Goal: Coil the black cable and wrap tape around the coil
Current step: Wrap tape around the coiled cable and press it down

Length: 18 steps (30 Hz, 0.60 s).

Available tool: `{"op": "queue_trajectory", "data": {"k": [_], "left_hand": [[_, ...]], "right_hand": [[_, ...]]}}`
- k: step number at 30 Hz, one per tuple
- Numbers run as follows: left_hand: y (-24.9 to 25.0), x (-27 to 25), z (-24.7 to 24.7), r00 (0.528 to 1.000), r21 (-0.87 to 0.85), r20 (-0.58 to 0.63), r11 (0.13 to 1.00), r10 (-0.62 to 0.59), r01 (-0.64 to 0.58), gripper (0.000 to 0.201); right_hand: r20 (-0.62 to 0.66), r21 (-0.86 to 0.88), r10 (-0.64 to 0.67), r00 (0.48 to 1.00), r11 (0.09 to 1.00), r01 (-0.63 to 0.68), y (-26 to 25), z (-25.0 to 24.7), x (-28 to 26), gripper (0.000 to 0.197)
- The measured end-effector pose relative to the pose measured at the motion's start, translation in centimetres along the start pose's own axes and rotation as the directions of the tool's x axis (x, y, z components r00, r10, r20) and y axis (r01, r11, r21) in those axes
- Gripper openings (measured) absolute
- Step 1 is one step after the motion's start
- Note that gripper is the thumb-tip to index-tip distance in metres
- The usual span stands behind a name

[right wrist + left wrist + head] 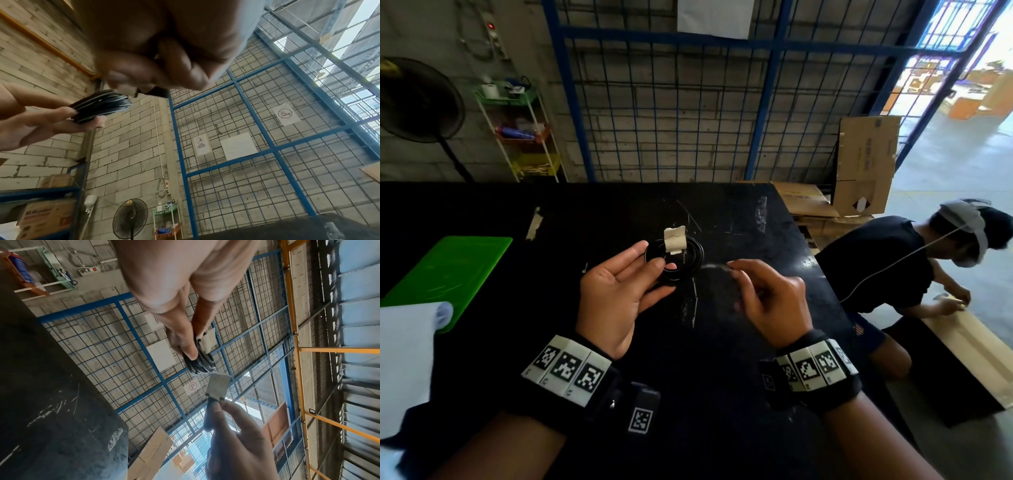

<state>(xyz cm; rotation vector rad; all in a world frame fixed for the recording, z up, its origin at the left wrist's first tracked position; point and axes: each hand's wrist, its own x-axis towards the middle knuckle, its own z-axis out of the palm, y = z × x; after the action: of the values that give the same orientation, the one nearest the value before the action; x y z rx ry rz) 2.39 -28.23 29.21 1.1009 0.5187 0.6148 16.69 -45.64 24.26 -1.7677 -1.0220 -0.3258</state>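
The black cable coil point(681, 263) is held above the black table point(722, 359) by my left hand point(661, 265), thumb on one side and fingers under it. A beige tape piece point(674, 240) is stuck over the coil's far edge. In the left wrist view the coil point(200, 361) and its tape point(208, 340) sit at my thumb tip. My right hand point(732, 272) is just right of the coil with its fingers curled. It pinches a second beige tape piece point(218, 385) whose free end nearly reaches the coil. In the right wrist view the coil point(100, 105) is seen edge-on.
A green mat point(448, 270) and white paper point(404, 359) lie at the table's left. A tape scrap point(534, 222) is stuck on the table behind them. A person point(887, 270) crouches past the table's right edge by cardboard point(866, 164). A blue wire fence point(671, 120) stands behind.
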Motion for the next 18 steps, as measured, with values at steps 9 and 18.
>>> {"op": "queue_trajectory", "data": {"k": [9,18], "left_hand": [[0.04,-0.10,-0.07,1.000,0.003,-0.013,1.000,0.014,-0.014,0.046],[0.11,-0.47,0.09,1.000,-0.002,0.000,1.000,-0.005,0.005,0.047]], "right_hand": [[0.201,0.166,-0.004,0.980,0.986,-0.030,-0.33,0.37,-0.02,0.007],[0.178,0.426,0.219,0.959,0.862,-0.276,-0.54,0.82,0.60,0.029]]}}
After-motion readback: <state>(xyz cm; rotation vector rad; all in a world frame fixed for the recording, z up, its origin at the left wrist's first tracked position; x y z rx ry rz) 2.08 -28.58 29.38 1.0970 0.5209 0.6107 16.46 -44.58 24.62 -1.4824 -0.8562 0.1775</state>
